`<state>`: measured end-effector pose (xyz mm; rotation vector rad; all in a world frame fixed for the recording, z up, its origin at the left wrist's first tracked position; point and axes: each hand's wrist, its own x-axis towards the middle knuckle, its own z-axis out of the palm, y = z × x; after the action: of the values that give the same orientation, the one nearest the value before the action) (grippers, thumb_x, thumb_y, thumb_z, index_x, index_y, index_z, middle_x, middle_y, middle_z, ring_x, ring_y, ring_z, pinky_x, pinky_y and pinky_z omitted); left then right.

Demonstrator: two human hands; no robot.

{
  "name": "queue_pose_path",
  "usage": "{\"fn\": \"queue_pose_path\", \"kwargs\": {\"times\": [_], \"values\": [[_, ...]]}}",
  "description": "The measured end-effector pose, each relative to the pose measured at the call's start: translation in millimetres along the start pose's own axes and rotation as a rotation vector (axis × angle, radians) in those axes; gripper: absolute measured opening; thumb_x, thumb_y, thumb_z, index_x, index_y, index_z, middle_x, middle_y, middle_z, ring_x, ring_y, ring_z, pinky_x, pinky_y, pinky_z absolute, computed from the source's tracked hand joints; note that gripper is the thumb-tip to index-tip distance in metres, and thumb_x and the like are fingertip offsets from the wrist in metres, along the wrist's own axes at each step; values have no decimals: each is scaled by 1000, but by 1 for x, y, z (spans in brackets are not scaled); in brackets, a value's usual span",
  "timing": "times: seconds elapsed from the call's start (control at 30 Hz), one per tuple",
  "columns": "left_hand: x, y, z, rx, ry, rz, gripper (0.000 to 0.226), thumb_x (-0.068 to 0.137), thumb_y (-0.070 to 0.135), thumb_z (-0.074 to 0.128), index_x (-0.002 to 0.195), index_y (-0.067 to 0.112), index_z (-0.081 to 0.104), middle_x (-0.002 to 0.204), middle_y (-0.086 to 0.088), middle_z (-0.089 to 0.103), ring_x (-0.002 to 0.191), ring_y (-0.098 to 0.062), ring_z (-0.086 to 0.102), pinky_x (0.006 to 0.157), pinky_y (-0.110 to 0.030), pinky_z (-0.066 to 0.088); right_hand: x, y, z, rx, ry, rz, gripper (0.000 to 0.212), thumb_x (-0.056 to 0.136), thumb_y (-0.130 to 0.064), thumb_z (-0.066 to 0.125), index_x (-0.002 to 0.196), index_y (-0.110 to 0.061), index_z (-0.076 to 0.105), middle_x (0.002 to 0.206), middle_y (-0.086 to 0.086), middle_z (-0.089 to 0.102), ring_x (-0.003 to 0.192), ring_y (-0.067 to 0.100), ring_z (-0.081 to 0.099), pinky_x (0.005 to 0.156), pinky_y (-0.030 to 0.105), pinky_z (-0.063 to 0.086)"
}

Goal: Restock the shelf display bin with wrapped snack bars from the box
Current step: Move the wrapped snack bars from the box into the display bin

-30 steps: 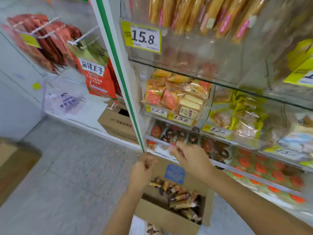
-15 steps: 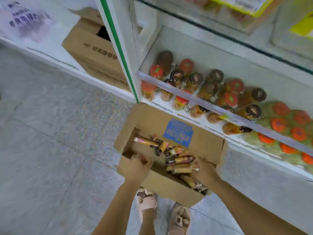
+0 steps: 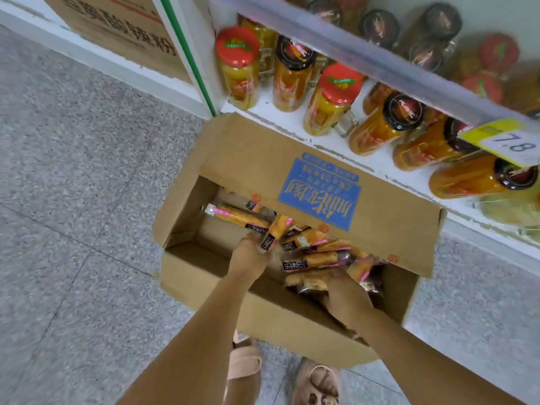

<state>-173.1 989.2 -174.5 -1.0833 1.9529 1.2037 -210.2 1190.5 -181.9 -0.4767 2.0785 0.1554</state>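
Cardboard box (image 3: 204,276): left hand (image 3: 248,260) grips snack bars (image 3: 317,258), right hand (image 3: 346,298) seemingly too.

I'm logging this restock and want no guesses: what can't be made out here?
Display bin: outside the head view, beyond the top edge.
Right hand: fingers buried among the snack bars, grip unclear.
Box: floor on the right covered by bars.
Price tag: cut by the right edge.
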Motion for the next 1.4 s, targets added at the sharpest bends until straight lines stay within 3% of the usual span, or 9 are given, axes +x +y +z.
{"fn": "queue_pose_path", "kwargs": {"times": [0.43,0.53,0.63,0.73,1.0,1.1,1.17,1.23,1.4], "values": [[53,8,52,46,75,-39,47,86,30,64,126,12,47,111,-9,64,107,-29,59,84,-35,46,30,-6,5,-203,-41,35,33,93,-5,41,120,-15,58,126,8,52,111,27,56,86,35,48],[33,-1,47,-198,94,-138,34,89,33,60,111,7,57,94,-9,61,85,-26,57,66,-28,41,19,-5,-9,-147,-68,-11,38,89,-11,52,126,-20,52,131,5,50,115,27,54,87,36,48],[16,-2,31,-582,177,-355,33,87,32,61,98,1,62,81,-11,57,82,-28,54,80,-37,47,-4,-4,-28,-69,-42,-57,55,83,-19,64,134,-23,44,134,2,48,119,24,52,89,35,48],[-13,7,8,-751,204,-414,37,86,29,60,107,-2,60,82,-9,56,88,-29,57,95,-42,49,-34,-6,-48,95,104,-93,51,82,-26,65,129,-24,46,127,-1,54,111,21,56,84,32,47],[-128,52,-56,-984,175,-404,36,85,40,64,88,5,59,80,-12,63,76,-28,61,76,-39,51,-139,-25,-135,755,328,-86,48,79,-28,74,122,-29,52,70,-10,54,64,6,52,57,13,38],[-175,70,-78,-1024,177,-383,32,86,39,63,81,8,58,78,-12,63,72,-25,60,68,-34,48,-179,-28,-173,1118,347,-65,29,79,-14,74,100,-23,58,78,-2,60,66,5,56,59,7,44],[-205,82,-91,-1075,173,-376,31,86,37,63,83,6,59,74,-12,63,67,-24,61,65,-33,49,-209,-28,-196,1436,323,-82,21,79,-5,72,88,-20,60,92,12,68,79,19,65,80,29,54],[-234,94,-102,-1162,147,-348,31,86,34,64,90,4,61,68,-10,64,58,-22,62,60,-31,51,-239,-28,-220,1657,290,-161,21,82,2,67,90,-16,59,95,15,69,86,26,67,85,39,54],[-307,148,-129,-1286,-23,-180,21,92,24,56,92,4,61,60,-10,67,46,-15,63,49,-25,53,-307,-24,-275,1783,191,-383,32,78,2,64,107,-6,56,93,11,68,84,19,69,74,28,60]]}}
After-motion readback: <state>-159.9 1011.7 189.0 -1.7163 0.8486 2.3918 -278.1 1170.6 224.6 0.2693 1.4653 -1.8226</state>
